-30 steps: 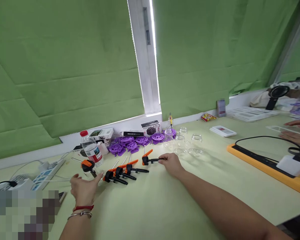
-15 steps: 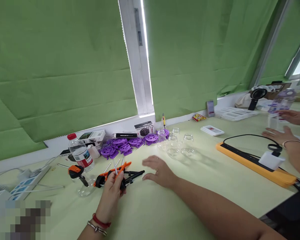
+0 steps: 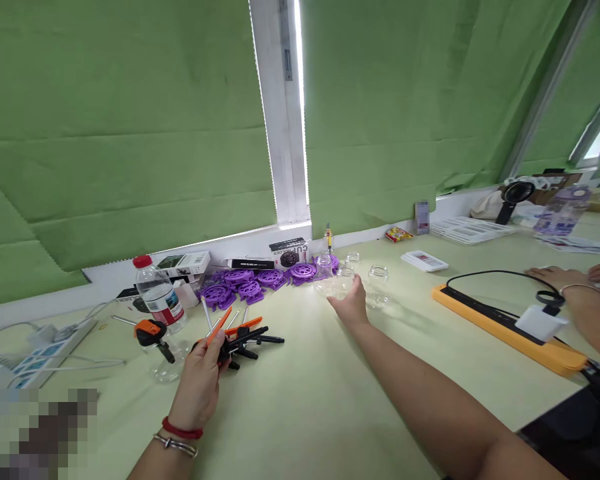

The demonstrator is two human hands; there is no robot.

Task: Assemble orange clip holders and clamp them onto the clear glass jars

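Observation:
My left hand (image 3: 199,383) is closed around an orange-and-black clamp (image 3: 219,337), raised a little above the table beside a pile of several like clamps (image 3: 253,335). One more clamp (image 3: 150,331) sits on a clear glass jar (image 3: 164,365) to the left. My right hand (image 3: 351,302) reaches far forward, fingers curled at a clear glass jar (image 3: 343,282) among other clear jars (image 3: 377,285); whether it grips the jar is unclear.
Purple plastic wheels (image 3: 240,287) and small boxes line the window ledge. A water bottle (image 3: 155,293) stands at left by a power strip (image 3: 30,360). An orange tray (image 3: 510,333) with a black cable lies right; another person's hands (image 3: 555,277) rest beyond it.
My right hand left the clamps and stretched forward to the glass jars. My left hand lifted one clamp out of the pile and holds it up.

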